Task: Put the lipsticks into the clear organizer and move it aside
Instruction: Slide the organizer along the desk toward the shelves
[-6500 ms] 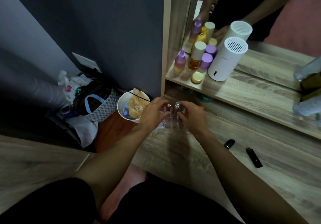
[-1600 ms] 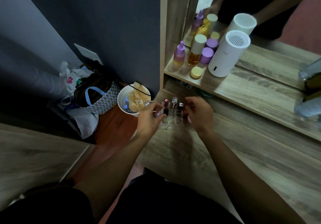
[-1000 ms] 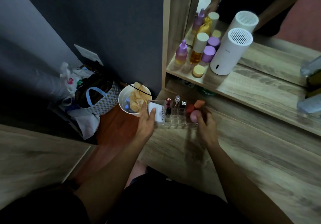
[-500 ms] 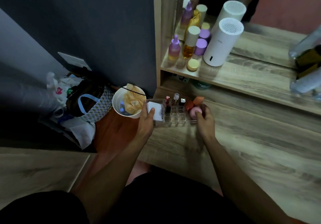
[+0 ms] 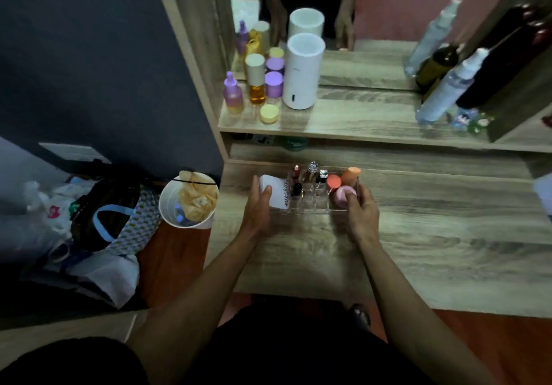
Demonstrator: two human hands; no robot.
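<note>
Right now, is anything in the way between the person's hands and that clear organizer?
Nothing visible. The left hand is already on the end of the clear organizer by the white box, and the right hand on the end holding the pink sponges.

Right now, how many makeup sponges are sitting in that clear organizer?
3, all at the right end of the clear organizer: an orange sponge at the back, a red one beside it, a pink one under the right hand. Others may be hidden.
</note>
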